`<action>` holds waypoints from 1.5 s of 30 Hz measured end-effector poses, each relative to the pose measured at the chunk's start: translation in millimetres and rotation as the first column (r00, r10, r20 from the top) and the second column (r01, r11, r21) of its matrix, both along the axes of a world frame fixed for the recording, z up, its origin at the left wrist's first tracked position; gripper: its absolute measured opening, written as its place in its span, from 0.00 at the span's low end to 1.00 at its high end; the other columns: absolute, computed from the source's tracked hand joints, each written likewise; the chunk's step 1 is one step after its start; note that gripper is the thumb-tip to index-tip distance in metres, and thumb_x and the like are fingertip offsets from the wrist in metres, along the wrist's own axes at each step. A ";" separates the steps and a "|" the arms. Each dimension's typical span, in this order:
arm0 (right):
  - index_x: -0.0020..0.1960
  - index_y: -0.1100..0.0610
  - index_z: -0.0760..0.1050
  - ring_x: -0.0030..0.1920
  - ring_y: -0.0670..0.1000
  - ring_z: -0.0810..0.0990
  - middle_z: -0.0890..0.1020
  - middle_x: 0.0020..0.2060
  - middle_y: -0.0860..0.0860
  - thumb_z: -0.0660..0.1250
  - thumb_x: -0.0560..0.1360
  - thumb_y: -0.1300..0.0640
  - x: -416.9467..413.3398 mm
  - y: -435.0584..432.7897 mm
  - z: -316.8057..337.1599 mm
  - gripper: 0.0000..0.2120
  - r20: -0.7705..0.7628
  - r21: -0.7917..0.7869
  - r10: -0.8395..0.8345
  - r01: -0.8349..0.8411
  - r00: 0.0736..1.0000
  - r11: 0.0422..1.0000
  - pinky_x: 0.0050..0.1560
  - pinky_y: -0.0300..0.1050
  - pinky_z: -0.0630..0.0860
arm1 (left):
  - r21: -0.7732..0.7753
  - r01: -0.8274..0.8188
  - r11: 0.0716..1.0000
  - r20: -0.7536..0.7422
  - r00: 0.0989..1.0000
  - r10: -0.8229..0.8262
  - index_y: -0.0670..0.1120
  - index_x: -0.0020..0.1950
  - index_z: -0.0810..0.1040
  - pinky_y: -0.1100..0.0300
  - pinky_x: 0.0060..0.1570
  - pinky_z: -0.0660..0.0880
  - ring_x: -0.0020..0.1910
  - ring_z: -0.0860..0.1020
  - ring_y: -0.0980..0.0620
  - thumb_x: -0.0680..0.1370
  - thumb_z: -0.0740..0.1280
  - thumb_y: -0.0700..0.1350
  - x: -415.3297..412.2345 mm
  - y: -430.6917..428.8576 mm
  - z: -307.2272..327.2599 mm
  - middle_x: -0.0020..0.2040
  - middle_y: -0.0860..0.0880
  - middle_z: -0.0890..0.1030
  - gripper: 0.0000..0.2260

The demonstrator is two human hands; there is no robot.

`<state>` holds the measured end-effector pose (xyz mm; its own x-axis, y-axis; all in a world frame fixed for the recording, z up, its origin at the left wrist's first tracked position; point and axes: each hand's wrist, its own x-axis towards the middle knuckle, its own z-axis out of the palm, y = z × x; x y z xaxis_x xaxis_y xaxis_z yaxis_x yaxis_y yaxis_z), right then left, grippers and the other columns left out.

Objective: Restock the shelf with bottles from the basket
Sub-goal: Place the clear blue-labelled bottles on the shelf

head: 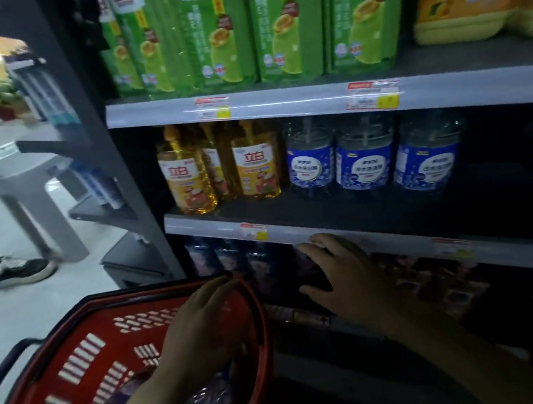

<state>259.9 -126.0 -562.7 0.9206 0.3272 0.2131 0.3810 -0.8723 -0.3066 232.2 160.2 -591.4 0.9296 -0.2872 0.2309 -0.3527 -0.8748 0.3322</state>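
Left hand (201,329) over red basket (85,363); yellow bottles (188,182) marked 立白.

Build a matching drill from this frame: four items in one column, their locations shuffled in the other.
Items
1. green packs
2. yellow bottles
3. blue-label bottles
4. red basket

Locations
a. middle shelf, right of the other bottles
b. upper shelf
c. lower left of the view
d. middle shelf, left end

Pairs: 1-b, 2-d, 3-a, 4-c
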 end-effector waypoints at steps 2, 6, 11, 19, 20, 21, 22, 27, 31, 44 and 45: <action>0.81 0.48 0.59 0.79 0.52 0.59 0.60 0.79 0.48 0.66 0.79 0.38 -3.9 20.3 -7.2 0.35 -0.031 -0.042 0.043 -0.044 0.999 0.998 0.77 0.50 0.61 | 0.032 -0.023 0.999 -0.001 1.000 0.023 0.54 0.76 0.73 0.55 0.63 0.74 0.69 0.76 0.49 0.73 0.68 0.61 -8.3 24.0 -12.0 0.74 0.53 0.74 0.31; 0.82 0.47 0.56 0.81 0.55 0.53 0.57 0.80 0.51 0.65 0.80 0.39 -9.1 54.3 -26.2 0.36 -0.128 -0.131 0.138 -0.155 0.982 0.979 0.79 0.53 0.55 | 0.146 -0.064 0.987 -0.029 0.997 0.069 0.51 0.74 0.75 0.51 0.58 0.79 0.62 0.80 0.46 0.75 0.64 0.63 -16.8 61.2 -36.6 0.69 0.48 0.79 0.30; 0.82 0.49 0.58 0.79 0.57 0.58 0.61 0.79 0.54 0.65 0.80 0.40 -12.1 85.9 -59.6 0.35 -0.200 -0.218 0.242 -0.284 0.949 0.934 0.79 0.54 0.56 | 0.150 -0.128 0.980 -0.102 0.984 0.144 0.48 0.66 0.81 0.56 0.42 0.81 0.50 0.84 0.47 0.75 0.62 0.60 -35.1 94.2 -79.5 0.59 0.49 0.83 0.25; 0.78 0.50 0.65 0.74 0.55 0.67 0.67 0.75 0.53 0.66 0.79 0.42 -20.9 142.0 -105.4 0.31 -0.379 -0.257 0.365 -0.476 0.850 0.841 0.75 0.49 0.65 | 0.037 -0.357 0.933 -0.305 0.886 0.351 0.52 0.59 0.82 0.53 0.44 0.79 0.52 0.82 0.49 0.76 0.60 0.65 -56.3 126.9 -121.4 0.55 0.52 0.81 0.23; 0.77 0.49 0.65 0.73 0.54 0.68 0.68 0.73 0.52 0.65 0.79 0.42 -18.4 150.5 -109.4 0.29 -0.412 -0.259 0.365 -0.491 0.835 0.832 0.73 0.50 0.67 | 0.031 -0.375 0.927 -0.323 0.874 0.364 0.52 0.60 0.81 0.53 0.44 0.78 0.53 0.82 0.49 0.77 0.62 0.64 -55.8 128.0 -120.8 0.55 0.52 0.80 0.21; 0.76 0.49 0.66 0.70 0.54 0.70 0.70 0.71 0.52 0.66 0.79 0.43 -14.8 159.8 -113.2 0.28 -0.438 -0.267 0.364 -0.505 0.822 0.821 0.69 0.50 0.70 | 0.036 -0.373 0.927 -0.327 0.872 0.363 0.51 0.60 0.81 0.53 0.45 0.78 0.53 0.82 0.48 0.79 0.64 0.62 -54.7 128.3 -121.6 0.55 0.51 0.80 0.18; 0.76 0.49 0.66 0.68 0.55 0.71 0.71 0.69 0.52 0.66 0.79 0.44 -10.4 169.7 -118.1 0.27 -0.464 -0.283 0.360 -0.520 0.810 0.806 0.66 0.51 0.73 | 0.045 -0.365 0.930 -0.331 0.873 0.358 0.51 0.59 0.81 0.52 0.45 0.78 0.53 0.82 0.48 0.80 0.65 0.60 -53.8 127.3 -121.8 0.55 0.50 0.81 0.16; 0.80 0.51 0.59 0.69 0.62 0.70 0.67 0.71 0.59 0.67 0.78 0.56 13.4 219.1 -149.9 0.33 -0.533 -0.467 0.328 -0.594 0.780 0.655 0.63 0.55 0.73 | 0.083 -0.364 0.928 -0.384 0.847 0.367 0.50 0.54 0.79 0.51 0.44 0.79 0.51 0.82 0.45 0.78 0.64 0.58 -50.3 123.9 -128.1 0.51 0.50 0.82 0.13; 0.83 0.44 0.49 0.77 0.64 0.59 0.54 0.80 0.61 0.68 0.77 0.62 28.8 247.8 -170.4 0.43 -0.514 -0.574 0.373 -0.633 0.772 0.520 0.69 0.57 0.69 | 0.101 -0.347 0.932 -0.424 0.833 0.356 0.51 0.54 0.80 0.48 0.48 0.81 0.51 0.84 0.42 0.76 0.64 0.58 -48.7 121.6 -130.2 0.52 0.48 0.85 0.14; 0.81 0.51 0.40 0.81 0.63 0.52 0.49 0.82 0.61 0.66 0.79 0.56 45.5 253.6 -230.2 0.42 -0.518 -0.637 0.645 -0.757 0.561 0.147 0.73 0.64 0.64 | 0.040 -0.488 0.872 -0.425 0.782 0.457 0.49 0.47 0.80 0.50 0.42 0.80 0.41 0.82 0.46 0.76 0.61 0.56 -49.0 126.9 -130.0 0.41 0.50 0.83 0.13; 0.80 0.51 0.39 0.81 0.63 0.52 0.50 0.82 0.61 0.66 0.79 0.56 46.0 253.7 -230.0 0.43 -0.522 -0.625 0.649 -0.766 0.554 0.151 0.73 0.64 0.64 | 0.025 -0.512 0.859 -0.407 0.779 0.476 0.49 0.46 0.80 0.50 0.42 0.81 0.40 0.82 0.46 0.77 0.61 0.56 -48.9 126.5 -129.5 0.40 0.50 0.83 0.13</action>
<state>305.9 127.6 -792.7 0.1899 0.8058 -0.5610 0.9791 -0.1134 0.1686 183.3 286.7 -720.8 0.9549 0.2399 -0.1751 0.2931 -0.8564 0.4251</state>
